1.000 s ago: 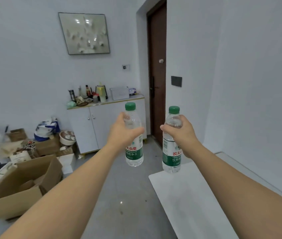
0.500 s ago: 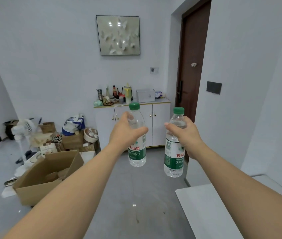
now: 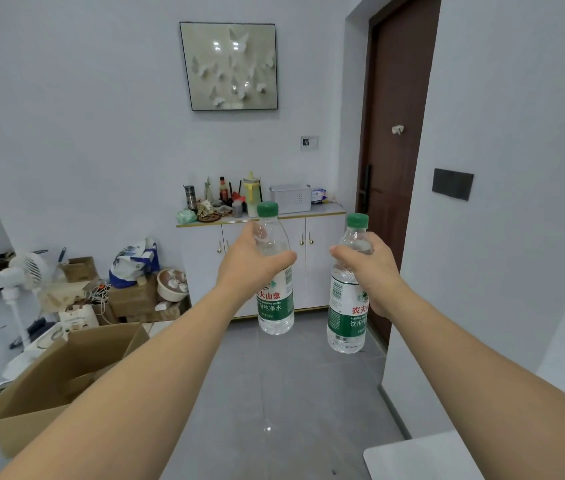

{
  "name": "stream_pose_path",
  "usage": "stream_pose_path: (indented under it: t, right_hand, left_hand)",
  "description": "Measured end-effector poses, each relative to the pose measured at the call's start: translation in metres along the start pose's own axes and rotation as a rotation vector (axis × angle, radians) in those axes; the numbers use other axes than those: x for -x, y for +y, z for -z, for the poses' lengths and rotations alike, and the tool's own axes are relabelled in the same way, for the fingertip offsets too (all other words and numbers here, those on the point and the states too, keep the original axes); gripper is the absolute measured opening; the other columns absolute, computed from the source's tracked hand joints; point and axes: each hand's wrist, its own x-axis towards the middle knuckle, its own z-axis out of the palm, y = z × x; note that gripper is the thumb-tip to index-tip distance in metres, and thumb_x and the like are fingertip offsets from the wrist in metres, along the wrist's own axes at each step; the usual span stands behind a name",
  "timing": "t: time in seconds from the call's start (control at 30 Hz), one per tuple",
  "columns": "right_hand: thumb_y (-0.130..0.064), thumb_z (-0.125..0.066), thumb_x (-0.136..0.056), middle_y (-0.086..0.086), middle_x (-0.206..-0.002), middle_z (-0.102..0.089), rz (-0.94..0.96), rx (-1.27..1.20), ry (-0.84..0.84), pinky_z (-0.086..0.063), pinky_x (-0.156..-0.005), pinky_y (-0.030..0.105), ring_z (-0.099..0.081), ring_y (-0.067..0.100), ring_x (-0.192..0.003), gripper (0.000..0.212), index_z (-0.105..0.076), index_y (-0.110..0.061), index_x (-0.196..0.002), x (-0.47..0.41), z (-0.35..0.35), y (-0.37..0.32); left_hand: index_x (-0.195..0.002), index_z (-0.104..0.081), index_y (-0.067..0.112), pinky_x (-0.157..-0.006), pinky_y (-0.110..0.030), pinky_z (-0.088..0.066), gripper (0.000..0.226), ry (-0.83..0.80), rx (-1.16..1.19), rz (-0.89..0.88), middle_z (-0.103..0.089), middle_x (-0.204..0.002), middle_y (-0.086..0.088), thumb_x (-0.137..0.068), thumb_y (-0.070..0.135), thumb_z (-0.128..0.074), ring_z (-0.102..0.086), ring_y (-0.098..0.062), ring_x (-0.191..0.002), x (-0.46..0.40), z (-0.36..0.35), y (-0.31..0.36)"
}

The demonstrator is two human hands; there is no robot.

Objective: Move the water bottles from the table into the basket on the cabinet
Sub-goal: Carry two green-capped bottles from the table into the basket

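Ahead, at the far wall, I see the white cabinet [image 3: 322,258] with its gold door knobs, and on its top, toward the right, the white basket [image 3: 290,199] beside a clutter of jars and a yellow pitcher [image 3: 251,195]. At near left sits an open cardboard box [image 3: 63,379]; only a corner of the white table [image 3: 419,459] shows at near right. Both arms reach forward, each with an upright water bottle held in the air, well short of the cabinet. My left hand [image 3: 250,268] has its fingers wrapped round the upper body of the left bottle [image 3: 275,303] — green cap up, green label below. My right hand [image 3: 373,271] grips the right bottle [image 3: 347,313] the same way, near the dark door [image 3: 395,140].
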Motion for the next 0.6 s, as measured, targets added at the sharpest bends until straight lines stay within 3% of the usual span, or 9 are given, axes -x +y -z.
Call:
stream_pose_path:
  t: [0.2,0.33,0.43,0.6]
  right_hand:
    - [-0.027,-0.079,-0.075,0.004,-0.09,-0.072,0.013,-0.031,-0.043,-0.05,-0.049,0.017,-0.069,0.004,-0.062,0.045,-0.06,-0.018,-0.114,-0.084,-0.015,0.008]
    - [-0.028,-0.079,-0.075,0.002,-0.087,-0.071,0.008,-0.058,-0.058,-0.047,-0.043,0.014,-0.069,0.003,-0.06,0.032,-0.059,-0.029,-0.1,-0.137,-0.035,0.021]
    - [-0.029,-0.079,-0.073,0.003,-0.085,-0.073,0.005,-0.054,-0.06,-0.05,-0.047,0.018,-0.071,0.008,-0.064,0.037,-0.062,-0.022,-0.105,-0.173,-0.052,0.037]
    - [-0.032,-0.08,-0.07,-0.001,-0.08,-0.074,0.014,-0.046,-0.043,-0.053,-0.055,0.026,-0.072,0.012,-0.067,0.034,-0.064,-0.022,-0.099,-0.248,-0.09,0.069]
  left_hand:
    - [-0.105,-0.045,0.031,-0.073,-0.043,-0.057,0.062,0.023,0.0,-0.001,-0.059,-0.101,0.011,-0.057,0.057,-0.074,-0.062,-0.014,-0.085,-0.084,-0.015,-0.012]
    - [-0.105,-0.045,0.03,-0.072,-0.042,-0.057,0.061,0.029,-0.02,-0.003,-0.056,-0.096,0.015,-0.058,0.056,-0.074,-0.061,-0.012,-0.082,-0.138,-0.024,-0.032]
    - [-0.104,-0.045,0.032,-0.073,-0.043,-0.058,0.06,0.02,-0.002,-0.002,-0.054,-0.096,0.019,-0.059,0.055,-0.076,-0.06,-0.009,-0.082,-0.177,-0.031,-0.052]
    - [-0.103,-0.039,0.038,-0.076,-0.041,-0.057,0.059,-0.004,0.005,-0.03,-0.052,-0.095,0.023,-0.059,0.054,-0.076,-0.059,-0.007,-0.086,-0.258,-0.033,-0.094]
